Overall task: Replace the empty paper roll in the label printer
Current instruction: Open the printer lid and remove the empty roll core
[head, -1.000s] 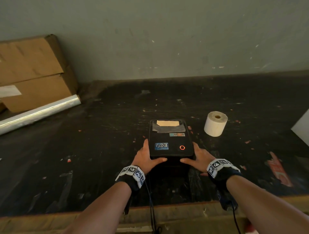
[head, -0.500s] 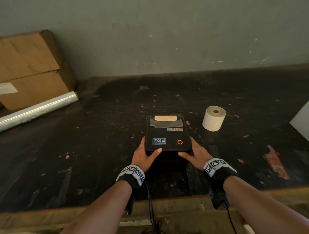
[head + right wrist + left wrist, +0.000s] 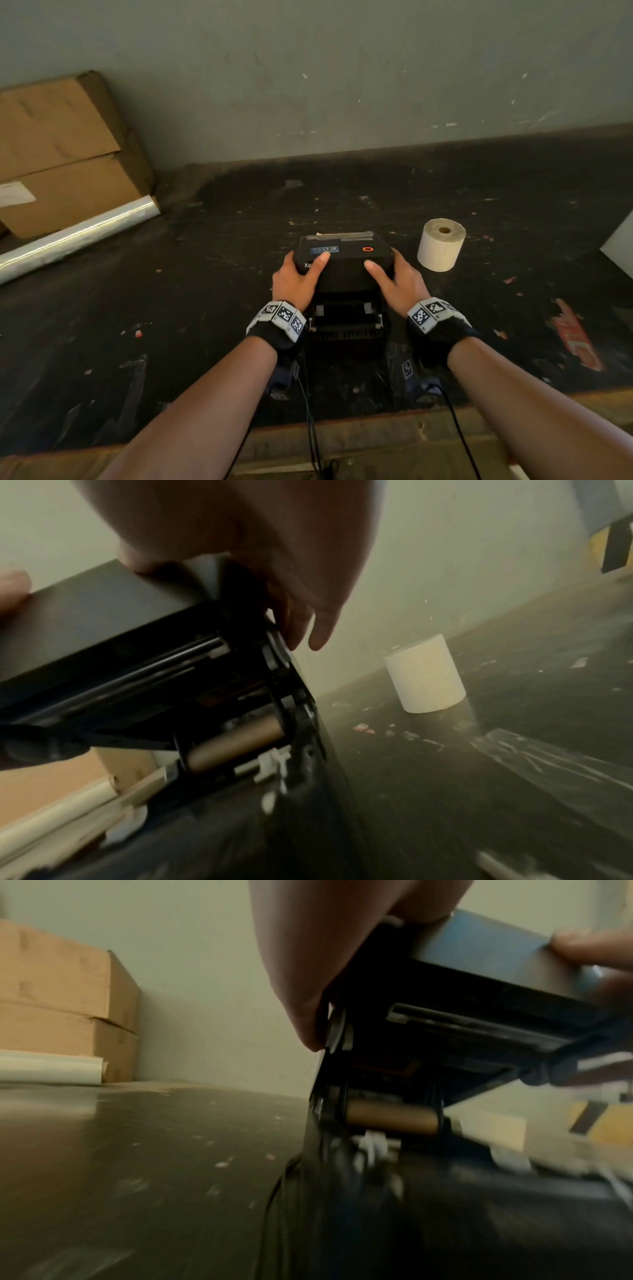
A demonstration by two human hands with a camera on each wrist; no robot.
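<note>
At the upper left of the head view, stacked cardboard boxes (image 3: 65, 154) stand against the wall with a roll of clear film (image 3: 78, 236) lying along their foot; bare dark tabletop (image 3: 171, 325) spreads from there to the centre. The table's worn front edge crosses the bottom of the frame.

In the centre sits the black label printer (image 3: 342, 308), its lid (image 3: 344, 255) tilted up toward the wall, the bay below it open to the camera. The left hand (image 3: 296, 279) grasps the lid's left side, thumb on top beside the blue sticker; the right hand (image 3: 399, 281) clasps the right side, thumb on the lid's near face. A red ring light glows on the lid.

Just right of the printer, apart from it, a full white paper roll (image 3: 441, 245) stands on end, with open tabletop beyond it up to a white sheet corner at the right edge.

Only the wrist views look under the raised lid: a bare brown cardboard core (image 3: 390, 1114) lies across the bay. The right wrist view shows the same core (image 3: 236, 744), and the white roll (image 3: 424, 677) standing to the right.
</note>
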